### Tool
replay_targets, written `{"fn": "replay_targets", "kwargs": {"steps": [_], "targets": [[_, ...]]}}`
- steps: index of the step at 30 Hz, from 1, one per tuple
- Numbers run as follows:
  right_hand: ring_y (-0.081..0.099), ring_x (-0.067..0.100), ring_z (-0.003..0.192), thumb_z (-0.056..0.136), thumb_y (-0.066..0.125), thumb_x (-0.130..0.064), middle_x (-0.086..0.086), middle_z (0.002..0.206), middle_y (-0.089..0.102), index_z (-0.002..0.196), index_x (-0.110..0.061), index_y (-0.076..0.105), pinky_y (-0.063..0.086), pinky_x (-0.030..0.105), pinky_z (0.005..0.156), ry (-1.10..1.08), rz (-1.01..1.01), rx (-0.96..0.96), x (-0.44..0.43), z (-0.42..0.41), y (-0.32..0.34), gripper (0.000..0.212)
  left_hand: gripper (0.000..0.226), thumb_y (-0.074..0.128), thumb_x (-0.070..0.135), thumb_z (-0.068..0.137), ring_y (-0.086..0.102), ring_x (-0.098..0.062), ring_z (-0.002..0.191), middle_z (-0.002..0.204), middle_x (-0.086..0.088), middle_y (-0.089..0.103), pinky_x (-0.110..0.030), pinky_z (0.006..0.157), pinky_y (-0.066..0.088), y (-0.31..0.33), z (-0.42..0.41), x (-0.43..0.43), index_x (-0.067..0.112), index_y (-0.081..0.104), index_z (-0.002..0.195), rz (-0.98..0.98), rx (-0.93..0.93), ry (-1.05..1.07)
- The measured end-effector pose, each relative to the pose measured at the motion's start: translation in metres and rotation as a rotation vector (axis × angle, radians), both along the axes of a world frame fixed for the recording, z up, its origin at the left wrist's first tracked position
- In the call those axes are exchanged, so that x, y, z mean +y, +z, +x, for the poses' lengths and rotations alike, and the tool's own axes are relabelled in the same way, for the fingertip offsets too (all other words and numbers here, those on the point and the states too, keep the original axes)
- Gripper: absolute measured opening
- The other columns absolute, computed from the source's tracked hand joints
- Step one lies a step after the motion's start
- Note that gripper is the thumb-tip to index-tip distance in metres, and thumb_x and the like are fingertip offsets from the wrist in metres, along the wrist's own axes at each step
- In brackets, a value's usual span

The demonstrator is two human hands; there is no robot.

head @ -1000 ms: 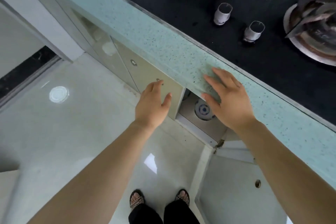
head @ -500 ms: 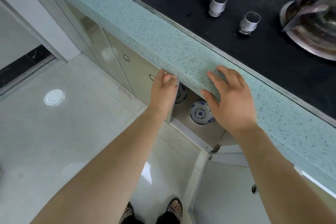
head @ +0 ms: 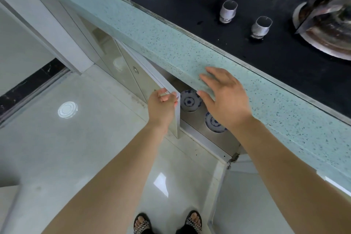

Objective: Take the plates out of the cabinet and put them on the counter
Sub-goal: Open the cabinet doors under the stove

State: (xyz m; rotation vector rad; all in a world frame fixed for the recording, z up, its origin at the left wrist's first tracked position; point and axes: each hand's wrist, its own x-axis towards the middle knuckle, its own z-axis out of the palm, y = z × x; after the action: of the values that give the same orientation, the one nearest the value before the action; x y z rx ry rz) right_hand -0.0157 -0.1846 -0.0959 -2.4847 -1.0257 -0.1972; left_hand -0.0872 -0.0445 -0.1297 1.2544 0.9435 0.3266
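Observation:
Two white plates with blue patterns lie on the cabinet's floor under the counter: one plate point(head: 190, 101) further left, a second plate point(head: 213, 124) partly hidden by my right wrist. My left hand point(head: 162, 105) is shut on the top edge of the left cabinet door point(head: 152, 80), which stands swung out. My right hand point(head: 226, 97) hovers with fingers spread over the front edge of the speckled teal counter point(head: 190, 51), above the plates.
A black gas hob point(head: 237, 30) with two burners and two silver knobs fills the counter's back. The right cabinet door point(head: 247, 201) hangs open beside my right arm. My sandalled feet stand on the glossy tile floor point(head: 76, 148).
My left hand has gripped the left door's edge and pulled it further open, so both plates now show inside. My right hand has stayed over the counter's edge.

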Motion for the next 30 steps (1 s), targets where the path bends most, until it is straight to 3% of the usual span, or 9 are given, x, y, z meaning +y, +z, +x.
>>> {"fn": "replay_targets", "kwargs": {"steps": [3, 7, 11, 14, 17, 21, 27, 30], "targets": [[0.052, 0.034, 0.119, 0.082, 0.064, -0.021, 0.014, 0.125, 0.058, 0.116, -0.004, 0.061, 0.043, 0.05, 0.096, 0.059, 0.007, -0.019, 0.028, -0.001, -0.002, 0.037, 0.021, 0.058, 0.008, 0.088, 0.064, -0.02, 0.096, 0.104, -0.009, 0.06, -0.017, 0.073, 0.049, 0.002, -0.003, 0.007, 0.013, 0.044, 0.103, -0.042, 0.03, -0.032], [0.054, 0.034, 0.114, 0.082, 0.064, -0.014, 0.012, 0.12, 0.061, 0.113, -0.002, 0.061, 0.047, 0.048, 0.092, 0.047, 0.008, -0.016, 0.055, 0.002, 0.0, 0.034, 0.01, 0.054, 0.009, 0.088, 0.059, -0.015, 0.08, 0.084, -0.002, 0.052, -0.018, 0.072, 0.051, 0.005, -0.017, 0.018, 0.009, 0.046, 0.094, -0.08, 0.033, -0.028], [0.051, 0.034, 0.115, 0.085, 0.059, -0.018, 0.011, 0.123, 0.059, 0.115, -0.003, 0.059, 0.047, 0.049, 0.09, -0.009, 0.003, -0.015, 0.062, 0.0, -0.003, 0.033, 0.025, 0.055, 0.017, 0.091, 0.049, -0.01, 0.059, 0.065, -0.001, 0.041, -0.033, 0.077, 0.053, 0.008, -0.035, 0.029, 0.011, 0.038, 0.075, 0.059, 0.047, -0.017], [0.049, 0.036, 0.12, 0.086, 0.057, -0.023, 0.015, 0.127, 0.056, 0.119, -0.003, 0.056, 0.042, 0.053, 0.098, -0.039, -0.006, 0.0, 0.069, -0.01, -0.005, 0.038, 0.018, 0.057, 0.014, 0.091, 0.047, -0.01, 0.059, 0.066, 0.001, 0.04, -0.032, 0.074, 0.054, 0.012, -0.051, 0.044, 0.009, 0.041, 0.082, 0.085, 0.062, -0.06], [0.048, 0.037, 0.122, 0.086, 0.056, -0.025, 0.017, 0.13, 0.053, 0.12, -0.002, 0.056, 0.037, 0.054, 0.103, -0.055, -0.032, 0.029, 0.085, -0.021, -0.002, 0.041, 0.021, 0.058, 0.014, 0.09, 0.052, -0.001, 0.055, 0.066, 0.003, 0.045, -0.027, 0.068, 0.055, 0.011, -0.072, 0.067, 0.014, 0.042, 0.077, 0.136, 0.101, -0.143], [0.041, 0.036, 0.128, 0.088, 0.055, -0.027, 0.016, 0.138, 0.045, 0.128, -0.004, 0.05, 0.03, 0.053, 0.108, -0.076, -0.107, 0.095, 0.116, -0.034, 0.008, 0.046, 0.014, 0.06, 0.019, 0.088, 0.056, -0.004, 0.061, 0.066, 0.008, 0.051, -0.044, 0.078, 0.056, 0.012, -0.1, 0.107, 0.017, 0.047, 0.086, 0.242, 0.193, -0.301], [0.026, 0.028, 0.138, 0.091, 0.052, -0.029, 0.007, 0.149, 0.03, 0.138, -0.009, 0.037, 0.024, 0.047, 0.113, -0.115, -0.216, 0.222, 0.161, -0.037, 0.025, 0.053, 0.013, 0.06, 0.018, 0.086, 0.06, 0.0, 0.052, 0.059, 0.01, 0.057, -0.027, 0.061, 0.05, 0.025, -0.136, 0.169, 0.021, 0.048, 0.088, 0.366, 0.291, -0.472], [0.023, 0.026, 0.139, 0.092, 0.052, -0.03, 0.006, 0.15, 0.028, 0.139, -0.01, 0.035, 0.025, 0.046, 0.113, -0.124, -0.238, 0.238, 0.181, -0.031, 0.031, 0.054, 0.027, 0.064, 0.016, 0.079, 0.057, 0.001, 0.05, 0.07, 0.01, 0.058, -0.014, 0.053, 0.041, 0.029, -0.129, 0.187, 0.016, 0.046, 0.099, 0.457, 0.325, -0.548]]}}
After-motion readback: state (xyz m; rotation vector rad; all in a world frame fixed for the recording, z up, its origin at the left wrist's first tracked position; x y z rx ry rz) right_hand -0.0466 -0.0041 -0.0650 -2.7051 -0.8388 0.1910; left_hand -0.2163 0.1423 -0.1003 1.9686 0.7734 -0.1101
